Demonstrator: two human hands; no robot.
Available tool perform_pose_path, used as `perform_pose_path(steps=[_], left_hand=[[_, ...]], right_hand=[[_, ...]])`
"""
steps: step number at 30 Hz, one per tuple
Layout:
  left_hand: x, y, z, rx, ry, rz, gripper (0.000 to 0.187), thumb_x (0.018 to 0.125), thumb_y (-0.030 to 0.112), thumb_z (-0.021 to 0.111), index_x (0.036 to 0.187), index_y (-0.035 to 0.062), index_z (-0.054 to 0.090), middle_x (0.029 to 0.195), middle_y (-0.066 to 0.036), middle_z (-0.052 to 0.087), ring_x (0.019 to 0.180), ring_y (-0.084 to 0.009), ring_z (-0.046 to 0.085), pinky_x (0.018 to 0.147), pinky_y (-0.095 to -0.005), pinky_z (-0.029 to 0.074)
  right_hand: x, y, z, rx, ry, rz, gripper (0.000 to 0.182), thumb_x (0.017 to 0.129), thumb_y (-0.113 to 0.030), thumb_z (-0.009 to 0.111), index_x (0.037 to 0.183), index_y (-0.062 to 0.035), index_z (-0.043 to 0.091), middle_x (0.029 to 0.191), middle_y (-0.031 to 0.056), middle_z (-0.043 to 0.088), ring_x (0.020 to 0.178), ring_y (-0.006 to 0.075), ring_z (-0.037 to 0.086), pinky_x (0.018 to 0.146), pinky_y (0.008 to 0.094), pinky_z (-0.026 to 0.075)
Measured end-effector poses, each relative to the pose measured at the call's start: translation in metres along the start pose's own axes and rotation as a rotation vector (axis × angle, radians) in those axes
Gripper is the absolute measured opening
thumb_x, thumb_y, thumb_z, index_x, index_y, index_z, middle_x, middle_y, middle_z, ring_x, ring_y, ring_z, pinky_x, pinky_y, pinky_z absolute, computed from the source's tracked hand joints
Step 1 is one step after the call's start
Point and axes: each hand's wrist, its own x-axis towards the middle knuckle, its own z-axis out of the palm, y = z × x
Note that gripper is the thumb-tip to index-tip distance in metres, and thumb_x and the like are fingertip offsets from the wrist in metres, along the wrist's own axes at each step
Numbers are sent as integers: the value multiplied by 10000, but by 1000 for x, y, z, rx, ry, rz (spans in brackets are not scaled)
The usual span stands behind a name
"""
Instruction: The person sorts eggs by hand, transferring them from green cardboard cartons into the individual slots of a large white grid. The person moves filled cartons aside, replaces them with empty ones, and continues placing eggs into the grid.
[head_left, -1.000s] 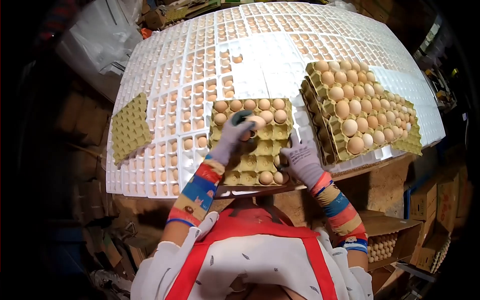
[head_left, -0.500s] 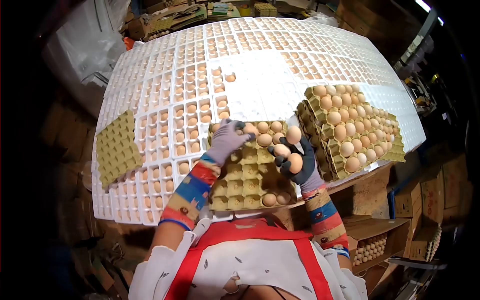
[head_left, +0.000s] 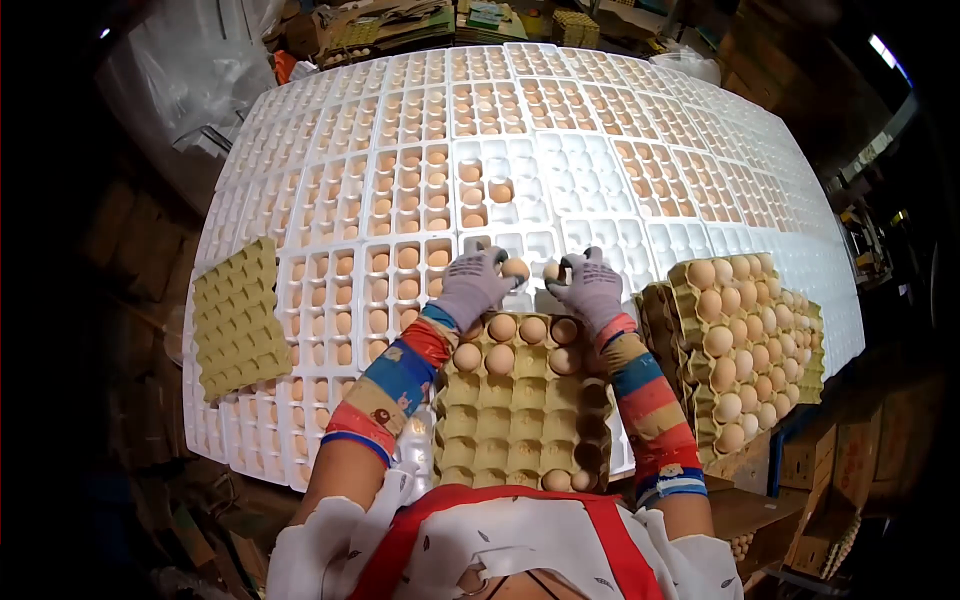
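Observation:
Both hands wear grey gloves with dark fingertips, above the white foam trays just beyond a pulp egg tray. My left hand (head_left: 477, 282) pinches a brown egg (head_left: 515, 269) between thumb and fingers. To its right, my right hand (head_left: 590, 284) is closed on another egg (head_left: 553, 271), partly hidden by the fingers. The pulp tray (head_left: 490, 425) lies in front of my body, with several eggs in its far rows and a couple at its near right edge. Beyond the hands, a white tray (head_left: 519, 205) holds several eggs in its left part.
Stacked pulp trays full of eggs (head_left: 740, 345) stand at the right. An empty pulp tray (head_left: 238, 320) lies on the left side of the table. White trays of eggs (head_left: 408, 190) cover much of the table. Cardboard boxes (head_left: 835, 470) sit at the lower right.
Both hands have moved from over the pulp tray to the white trays beyond it. The right hand, which held several eggs palm up, is now turned down. The view has shifted.

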Motion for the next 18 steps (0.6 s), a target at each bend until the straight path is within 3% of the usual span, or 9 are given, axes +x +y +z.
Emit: perform_pose_path(steps=[2, 6, 9, 10, 12, 14, 15, 16, 18], left_hand=[[18, -2, 14, 167, -93, 33, 504, 774, 419, 666, 1196, 153, 598, 1205, -137, 558, 1049, -333, 605, 914, -418, 491], [51, 5, 17, 28, 18, 65, 522, 811, 432, 611, 1264, 178, 559, 1240, -144, 523, 1098, -321, 590, 927, -436, 483], [74, 15, 3, 237, -219, 55, 555, 834, 439, 598, 1320, 180, 531, 1302, -152, 510, 1099, -306, 599, 926, -418, 492], [89, 2, -3, -63, -163, 11, 547, 854, 422, 605, 1337, 177, 524, 1277, -137, 549, 1086, -307, 616, 893, -430, 520], [111, -21, -13, -1337, -170, -423, 488, 891, 352, 599, 1332, 155, 525, 1206, -137, 592, 1065, -311, 629, 869, -450, 555], [121, -29, -10, -1605, -137, -268, 434, 908, 213, 596, 1319, 99, 520, 1172, -145, 595, 1028, -287, 632, 888, -446, 566], [126, -31, -8, -1735, -117, -181, 411, 916, 144, 594, 1313, 71, 518, 1155, -150, 596, 1010, -275, 633, 897, -444, 572], [129, -24, -4, -1605, -11, -121, 446, 884, 172, 635, 1303, 71, 521, 1083, -121, 620, 963, -269, 650, 800, -360, 571], [137, -21, 14, -1087, 290, 155, 455, 868, 203, 653, 1289, 72, 542, 1117, -142, 634, 988, -282, 647, 851, -332, 533]], right_hand=[[23, 4, 11, 17, -81, -23, 488, 773, -419, 670, 1220, -231, 615, 1176, 144, 530, 992, 302, 628, 860, 434, 508], [59, -4, 25, 151, -10, -46, 472, 815, -371, 615, 1267, -242, 590, 1246, 157, 527, 1015, 307, 629, 893, 427, 499], [79, -20, 9, 51, -85, -92, 451, 850, -371, 565, 1275, -223, 595, 1266, 174, 565, 1047, 312, 629, 898, 416, 493], [91, -16, 15, 271, -2, -79, 436, 855, -352, 565, 1265, -206, 603, 1224, 172, 588, 1037, 315, 630, 895, 411, 493], [129, -5, 36, 709, 162, -49, 408, 865, -313, 566, 1244, -172, 619, 1142, 169, 633, 1018, 320, 631, 888, 401, 492], [170, -11, 72, 1339, 425, -191, 355, 851, -90, 546, 1192, -94, 643, 1016, 131, 652, 944, 325, 617, 885, 367, 486], [173, -17, 70, 1168, 493, -279, 364, 833, -69, 538, 1180, -93, 648, 1024, 131, 651, 947, 329, 614, 884, 374, 487], [173, -22, 68, 996, 551, -359, 375, 816, -49, 530, 1168, -92, 652, 1031, 131, 650, 950, 333, 611, 883, 380, 487], [176, -19, 76, 600, 505, -453, 378, 778, -25, 511, 1116, -91, 668, 1058, 150, 644, 970, 358, 605, 879, 407, 486]])
